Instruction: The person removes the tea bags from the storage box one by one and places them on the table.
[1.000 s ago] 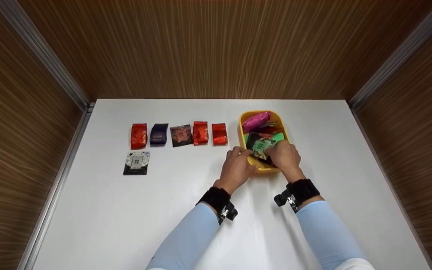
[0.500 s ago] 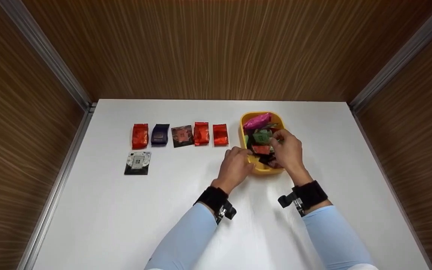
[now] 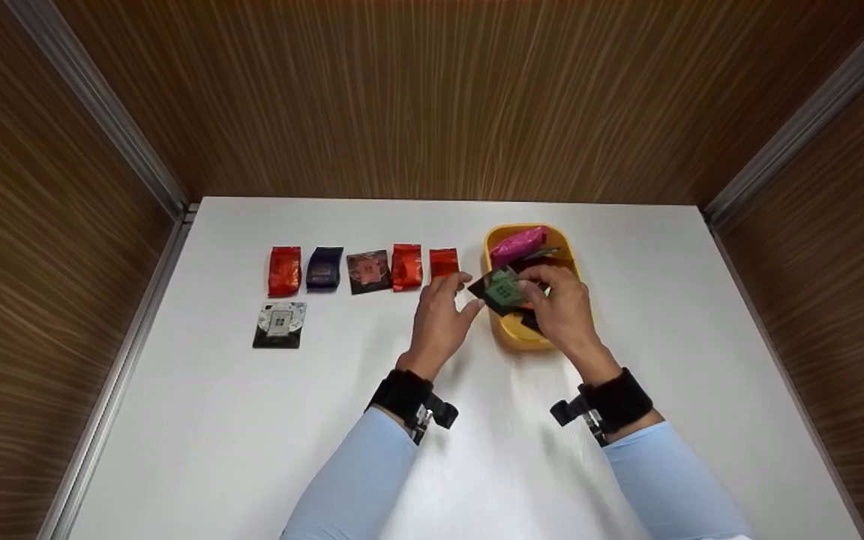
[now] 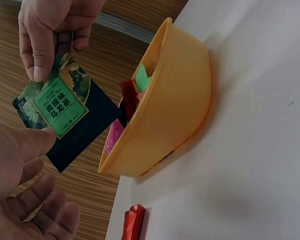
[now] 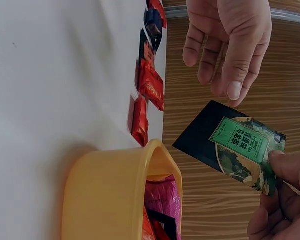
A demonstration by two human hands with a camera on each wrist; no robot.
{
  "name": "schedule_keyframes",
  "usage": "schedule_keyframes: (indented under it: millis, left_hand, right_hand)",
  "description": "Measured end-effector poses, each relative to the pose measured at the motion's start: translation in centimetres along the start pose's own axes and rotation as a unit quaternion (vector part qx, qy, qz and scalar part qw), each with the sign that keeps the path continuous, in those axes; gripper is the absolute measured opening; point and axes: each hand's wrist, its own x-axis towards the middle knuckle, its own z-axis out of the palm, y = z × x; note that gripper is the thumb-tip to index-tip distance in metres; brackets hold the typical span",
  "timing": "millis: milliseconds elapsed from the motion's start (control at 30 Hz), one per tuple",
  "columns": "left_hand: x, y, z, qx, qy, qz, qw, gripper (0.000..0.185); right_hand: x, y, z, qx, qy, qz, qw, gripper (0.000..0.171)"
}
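Note:
My right hand (image 3: pixel 567 313) pinches a grape oolong tea sachet (image 3: pixel 502 291), black with a green label, by one corner above a yellow bin (image 3: pixel 523 341). Thumb and fingers extended, my left hand (image 3: pixel 438 324) reaches toward the sachet's opposite side. In the right wrist view, a small gap shows between the left thumb and the sachet (image 5: pixel 240 142). Inside the bin lie a magenta packet (image 3: pixel 520 244) and several other sachets, partly hidden by the right hand.
Left of the bin, a row holds red packets (image 3: pixel 284 271), a dark purple packet (image 3: pixel 324 270) and a black sachet with a red label (image 3: pixel 369 271). Below the row's left end lies a black-and-white sachet (image 3: pixel 280 325). Wood-grain panels (image 3: pixel 432 97) border the white table.
The right hand has lifted the green-labelled tea sachet out of the bin and moved it left. The left hand has let go of the bin's rim and shifted left, fingers spread.

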Motion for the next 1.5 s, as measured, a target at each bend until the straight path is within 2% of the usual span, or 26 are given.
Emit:
schedule_keyframes:
  millis: [167, 333, 433, 533, 667, 800, 933, 1033, 1133, 1200, 1300, 1433, 1500]
  left_hand:
    - [-0.2, -0.8, -0.5, -0.006, 0.000, 0.012, 0.9999, 0.038]
    - [-0.9, -1.9, -0.9, 0.001, -0.004, 0.012, 0.9999, 0.034]
    - [-1.3, -2.4, -1.1, 0.002, -0.005, 0.010, 0.9999, 0.025]
    - [-1.8, -2.9, -1.4, -0.006, -0.007, 0.004, 0.9999, 0.016]
    - [-2.4, -3.6, -2.0, -0.032, -0.012, -0.011, 0.9994, 0.010]
    - [-3.0, -4.2, -2.6, -0.064, -0.015, -0.034, 0.9973, 0.008]
    - [-3.2, -4.7, -3.4, -0.103, -0.015, -0.072, 0.9920, 0.011]
    - [-3.4, -5.0, -3.9, -0.142, -0.012, -0.103, 0.9843, 0.013]
    - [-3.6, -5.4, -4.3, -0.171, -0.010, -0.133, 0.9763, 0.014]
    - [-3.8, -5.7, -4.4, -0.170, -0.005, -0.146, 0.9746, 0.015]
    - [-4.0, -6.0, -4.7, -0.127, 0.015, -0.151, 0.9802, 0.015]
    - [-4.2, -6.7, -5.2, -0.073, 0.040, -0.158, 0.9839, 0.015]
    - [-4.2, -7.1, -5.5, -0.064, 0.042, -0.166, 0.9832, 0.016]
  right_hand:
    - [-0.4, -0.2, 1.0, -0.007, -0.011, -0.018, 1.000, 0.006]
    - [-0.8, -0.3, 2.1, -0.003, -0.012, -0.064, 0.998, 0.004]
    - [-0.9, -0.5, 2.9, 0.013, -0.014, -0.083, 0.996, 0.004]
    - [-1.0, -0.8, 3.5, 0.029, -0.021, -0.082, 0.996, 0.005]
    - [-1.2, -1.2, 4.4, 0.048, -0.034, -0.052, 0.997, 0.010]
    - [-1.6, -1.5, 5.3, 0.080, -0.049, 0.011, 0.996, 0.018]
    - [-2.4, -1.7, 6.5, 0.118, -0.059, 0.069, 0.989, 0.027]
    - [-3.0, -1.9, 7.7, 0.155, -0.061, 0.092, 0.982, 0.023]
    - [-3.5, -1.9, 9.1, 0.186, -0.059, 0.110, 0.975, 0.012]
    - [-3.7, -2.0, 9.8, 0.191, -0.058, 0.119, 0.973, 0.010]
    - [-3.8, -2.1, 10.6, 0.192, -0.066, 0.123, 0.971, 0.013]
    - [-3.9, -2.2, 11.5, 0.182, -0.095, 0.129, 0.970, 0.013]
    - [-4.0, -2.2, 11.8, 0.173, -0.111, 0.137, 0.969, 0.013]
